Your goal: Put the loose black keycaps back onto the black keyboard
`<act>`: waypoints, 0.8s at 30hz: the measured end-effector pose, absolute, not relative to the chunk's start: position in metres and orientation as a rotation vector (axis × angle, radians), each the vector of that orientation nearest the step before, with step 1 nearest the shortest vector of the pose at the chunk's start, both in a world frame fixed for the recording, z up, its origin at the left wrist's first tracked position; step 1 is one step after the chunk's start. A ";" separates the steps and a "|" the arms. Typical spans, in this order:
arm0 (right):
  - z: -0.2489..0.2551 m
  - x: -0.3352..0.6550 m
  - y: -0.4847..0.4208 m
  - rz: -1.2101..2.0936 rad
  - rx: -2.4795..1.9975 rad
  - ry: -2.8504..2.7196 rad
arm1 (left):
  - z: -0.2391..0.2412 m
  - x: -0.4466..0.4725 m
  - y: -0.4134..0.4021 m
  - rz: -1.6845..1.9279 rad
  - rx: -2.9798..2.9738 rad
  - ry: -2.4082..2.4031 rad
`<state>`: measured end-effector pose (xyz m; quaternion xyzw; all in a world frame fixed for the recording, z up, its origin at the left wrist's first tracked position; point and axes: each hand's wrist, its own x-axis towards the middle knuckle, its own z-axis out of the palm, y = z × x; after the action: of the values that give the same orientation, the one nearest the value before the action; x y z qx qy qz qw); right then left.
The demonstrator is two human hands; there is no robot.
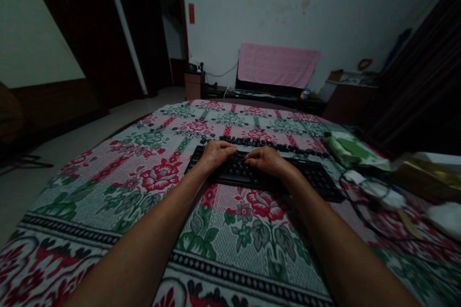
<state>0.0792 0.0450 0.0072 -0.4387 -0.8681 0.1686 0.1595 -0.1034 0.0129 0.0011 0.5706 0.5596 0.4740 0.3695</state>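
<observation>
Toward the cloth's point(160, 177) far edge, your left hand point(216, 154) and right hand point(267, 160) are each pinching over the keyboard point(233, 170), can't tell what; you're wanting light pressure.

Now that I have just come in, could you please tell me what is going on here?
A person's left hand and right hand are close together at a black keyboard, which lies on a flowered cloth. Whether either hand pinches anything is too small to tell. Beyond the keyboard's far edge is a row of small black pieces that look like loose keycaps.
</observation>
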 end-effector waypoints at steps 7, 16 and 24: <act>0.010 0.073 0.041 0.371 -1.300 -2.510 | 0.004 -0.103 0.010 1.149 1.550 1.487; 0.017 0.071 0.040 0.234 -1.168 -2.353 | 0.004 -0.110 0.011 1.068 1.628 1.511; 0.008 0.055 0.030 0.233 -1.029 -2.379 | 0.007 -0.108 0.010 1.046 1.641 1.560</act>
<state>0.0548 0.0304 0.0081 -0.3811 -0.8812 0.0863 0.2661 -0.1079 0.0101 0.0070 0.6240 0.5928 0.3975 0.3181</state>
